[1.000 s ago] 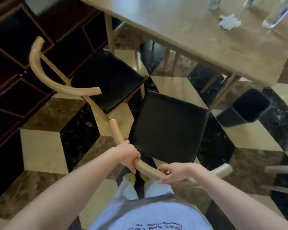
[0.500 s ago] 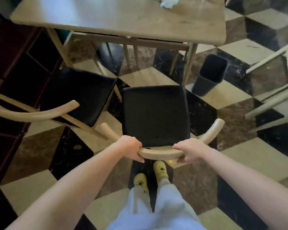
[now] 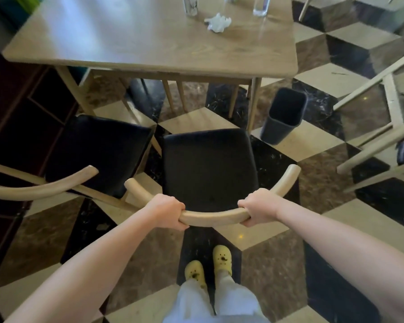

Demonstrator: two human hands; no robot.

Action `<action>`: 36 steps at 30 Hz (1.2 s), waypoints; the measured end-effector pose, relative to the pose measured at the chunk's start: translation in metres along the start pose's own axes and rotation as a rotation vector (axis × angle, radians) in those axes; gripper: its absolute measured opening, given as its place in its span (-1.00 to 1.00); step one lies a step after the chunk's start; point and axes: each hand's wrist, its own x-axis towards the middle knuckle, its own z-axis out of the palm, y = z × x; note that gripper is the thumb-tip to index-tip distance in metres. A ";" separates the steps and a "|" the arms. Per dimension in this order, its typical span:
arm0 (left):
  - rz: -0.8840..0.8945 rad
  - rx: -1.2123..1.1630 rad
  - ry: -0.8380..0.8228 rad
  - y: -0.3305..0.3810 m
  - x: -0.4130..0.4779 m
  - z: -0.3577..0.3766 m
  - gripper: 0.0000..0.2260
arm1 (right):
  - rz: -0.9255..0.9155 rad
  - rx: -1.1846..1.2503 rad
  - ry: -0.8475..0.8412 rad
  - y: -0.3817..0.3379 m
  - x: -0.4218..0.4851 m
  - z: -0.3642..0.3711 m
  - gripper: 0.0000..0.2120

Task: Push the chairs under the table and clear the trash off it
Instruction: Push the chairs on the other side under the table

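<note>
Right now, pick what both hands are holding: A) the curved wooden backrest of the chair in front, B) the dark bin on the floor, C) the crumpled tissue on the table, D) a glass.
A: the left hand and right hand each close their grip on the curved backrest of the black-seated chair.

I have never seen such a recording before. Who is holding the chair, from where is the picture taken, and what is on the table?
No machine is here: a person wears a camera on the head, looking down at their own arms and yellow shoes. The left hand and right hand both grip the curved wooden back of a chair facing the table. On the table lie a crumpled white tissue and what look like clear glasses or bottles. A second chair stands left; a dark bin stands right.
</note>
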 end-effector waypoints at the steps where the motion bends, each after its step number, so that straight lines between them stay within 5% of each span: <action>1: -0.003 0.003 0.005 -0.001 0.003 -0.004 -0.61 | -0.003 -0.001 0.010 0.005 0.001 -0.002 -0.65; 18: -0.068 0.029 0.013 -0.038 0.082 -0.071 -0.64 | 0.046 0.011 0.081 0.085 0.057 -0.046 -0.63; 36: 0.084 0.091 0.053 -0.156 0.182 -0.147 -0.55 | 0.105 0.055 0.190 0.145 0.153 -0.118 -0.64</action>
